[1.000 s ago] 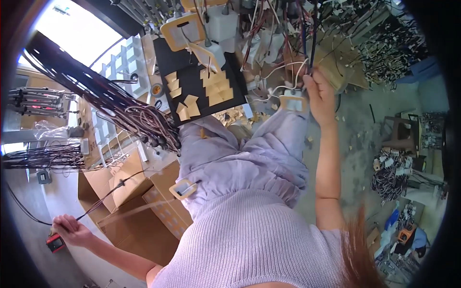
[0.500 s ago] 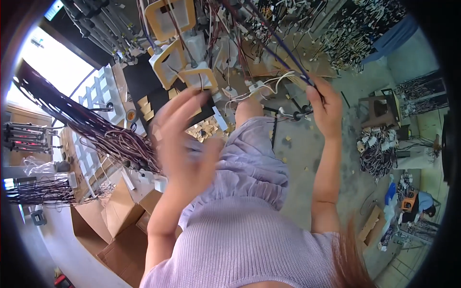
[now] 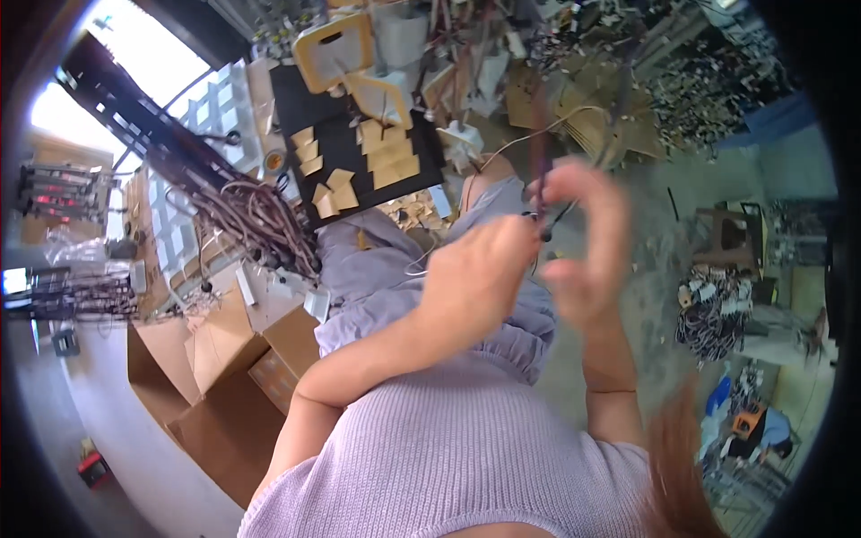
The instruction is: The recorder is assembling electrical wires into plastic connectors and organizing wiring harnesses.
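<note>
In front of my lap my left hand (image 3: 475, 278) is closed, its fingertips pinching a bundle of dark wires (image 3: 541, 193) near small black ends. Close on its right, my right hand (image 3: 592, 242) is blurred, with fingers curved and the thumb held apart. The wires run upward past its fingertips, and I see no firm grip there. A pale thin wire (image 3: 538, 134) loops above both hands. White connector pieces (image 3: 462, 143) hang just beyond my knee.
Yellow-rimmed white holders (image 3: 334, 52) stand ahead. A black mat (image 3: 291, 94) carries tan paper pieces. Thick dark cable bundles (image 3: 206, 179) hang at left, above an open cardboard box (image 3: 229, 439). More harnesses (image 3: 717, 314) hang at right, where another person (image 3: 762, 435) is bent over.
My left hand has swung right and closed on the wires. My right hand has come down and inward, its fingers loosening from the strands. The view has shifted a little.
</note>
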A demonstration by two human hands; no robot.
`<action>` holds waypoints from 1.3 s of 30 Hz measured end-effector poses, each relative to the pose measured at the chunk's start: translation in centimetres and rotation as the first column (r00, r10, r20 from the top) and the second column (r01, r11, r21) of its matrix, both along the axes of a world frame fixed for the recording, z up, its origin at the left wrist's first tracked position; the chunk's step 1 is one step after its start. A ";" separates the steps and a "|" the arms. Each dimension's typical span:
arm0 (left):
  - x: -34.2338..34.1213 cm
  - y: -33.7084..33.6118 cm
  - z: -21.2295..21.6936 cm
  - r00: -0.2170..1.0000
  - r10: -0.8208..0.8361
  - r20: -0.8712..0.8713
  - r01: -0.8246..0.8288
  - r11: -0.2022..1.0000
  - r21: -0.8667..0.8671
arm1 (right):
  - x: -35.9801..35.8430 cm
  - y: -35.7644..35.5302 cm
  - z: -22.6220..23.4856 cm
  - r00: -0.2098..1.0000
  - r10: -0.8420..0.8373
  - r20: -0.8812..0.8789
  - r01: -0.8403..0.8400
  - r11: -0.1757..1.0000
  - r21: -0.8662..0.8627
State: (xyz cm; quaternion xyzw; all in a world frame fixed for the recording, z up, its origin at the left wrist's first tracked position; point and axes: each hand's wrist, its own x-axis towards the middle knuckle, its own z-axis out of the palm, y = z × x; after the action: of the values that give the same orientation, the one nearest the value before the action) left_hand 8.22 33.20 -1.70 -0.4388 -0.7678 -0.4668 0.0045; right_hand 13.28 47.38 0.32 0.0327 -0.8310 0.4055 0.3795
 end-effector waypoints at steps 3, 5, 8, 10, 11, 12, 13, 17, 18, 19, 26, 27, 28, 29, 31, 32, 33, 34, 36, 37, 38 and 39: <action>0.2 -1.6 0.3 0.982 -0.105 0.157 0.111 0.993 -0.031 | 0.0 -0.3 -0.6 0.946 0.155 0.286 -0.092 0.971 -0.220; -0.2 -4.2 0.5 0.918 -0.232 0.321 0.241 0.970 0.009 | -0.6 2.4 -0.5 0.983 -0.113 0.146 0.133 0.982 -0.132; -1.4 -10.0 0.0 0.807 -0.324 0.494 0.348 0.936 0.046 | -0.5 9.0 0.7 0.691 -0.723 0.003 0.709 0.679 0.190; -2.0 -13.7 -2.1 0.814 -0.130 0.566 0.211 0.974 -0.080 | -0.2 10.9 1.7 0.642 -0.764 -0.071 0.766 0.632 0.121; -2.3 -15.4 -4.2 0.803 -0.010 0.596 0.109 0.985 -0.131 | -0.4 10.7 2.0 0.589 -0.779 -0.214 0.807 0.552 0.211; -2.6 -16.4 -5.5 0.776 0.115 0.620 0.005 0.982 -0.188 | -1.1 9.7 2.5 0.535 -0.767 -0.354 0.843 0.460 0.279; -2.3 -17.0 -6.0 0.793 0.314 0.522 -0.119 0.920 -0.373 | -1.5 7.9 2.5 0.508 -0.689 -0.517 0.856 0.336 0.394; 0.1 -15.2 -8.6 0.939 0.283 0.196 -0.186 0.896 -0.402 | -3.3 -3.9 -1.0 0.994 0.102 0.035 -0.107 0.914 0.391; 0.0 -14.0 -8.0 0.961 0.236 0.147 -0.173 0.922 -0.347 | -3.2 -7.4 -2.2 0.913 0.251 0.321 -0.338 0.906 0.253; -0.5 -13.3 -6.9 0.978 0.162 0.133 -0.120 0.952 -0.280 | -3.6 -9.1 -3.2 0.767 0.396 0.505 -0.518 0.847 0.121; -1.4 -16.6 -6.1 0.939 0.166 0.301 -0.096 0.968 -0.233 | -4.3 -8.3 -5.8 0.376 0.464 0.802 -0.624 0.767 -0.151; -1.5 -16.7 -6.1 0.950 0.108 0.292 -0.051 0.980 -0.194 | -4.6 -9.0 -6.4 0.360 0.568 0.740 -0.691 0.695 -0.197; -1.7 -17.0 -6.0 0.958 0.049 0.282 -0.005 0.988 -0.156 | -4.8 -9.5 -6.7 0.353 0.572 0.740 -0.701 0.686 -0.196; -3.1 -18.4 -4.4 0.921 0.047 0.387 0.030 0.981 -0.191 | -5.1 -9.7 -7.1 0.336 0.619 0.710 -0.687 0.677 -0.266; -6.5 -22.0 -4.2 0.865 0.439 0.243 -0.456 0.890 0.015 | -5.5 -10.2 -7.5 0.325 0.705 0.630 -0.613 0.665 -0.428; -8.9 -23.8 -3.2 0.699 0.687 0.196 -0.709 0.702 0.069 | -5.8 -10.5 -7.2 0.323 0.701 0.635 -0.606 0.669 -0.430; -12.2 -26.3 -3.3 0.475 0.864 0.165 -0.871 0.488 -0.049 | -6.3 -11.1 -6.8 0.300 0.715 0.632 -0.580 0.663 -0.474; -15.3 -29.8 -5.2 0.318 0.942 -0.109 -0.948 0.314 -0.051 | -6.9 -12.2 -6.3 0.265 0.733 0.626 -0.562 0.645 -0.518; -19.8 -34.8 -9.0 0.112 0.854 -0.508 -0.989 0.046 -0.140 | -8.6 -15.7 -6.4 0.218 0.830 0.514 -0.659 0.513 -0.550; -21.0 -35.5 -10.0 0.129 0.800 -0.585 -0.956 -0.057 -0.288 | -9.9 -18.2 -6.9 0.346 0.863 0.368 -0.781 0.483 -0.397; -22.1 -35.3 -10.9 0.168 0.741 -0.650 -0.895 -0.161 -0.416 | -11.4 -20.7 -7.3 0.443 0.876 0.190 -0.852 0.477 -0.215; -22.7 -34.8 -11.9 0.196 0.742 -0.641 -0.903 -0.118 -0.412 | -12.7 -22.6 -7.3 0.477 0.852 0.215 -0.853 0.508 -0.119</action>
State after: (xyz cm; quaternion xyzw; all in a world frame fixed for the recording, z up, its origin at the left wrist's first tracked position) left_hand -14.47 -1.57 -13.65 0.1446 -0.9692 0.0530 0.1921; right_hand 0.55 24.78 -6.95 0.3909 -0.7459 0.5389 0.0220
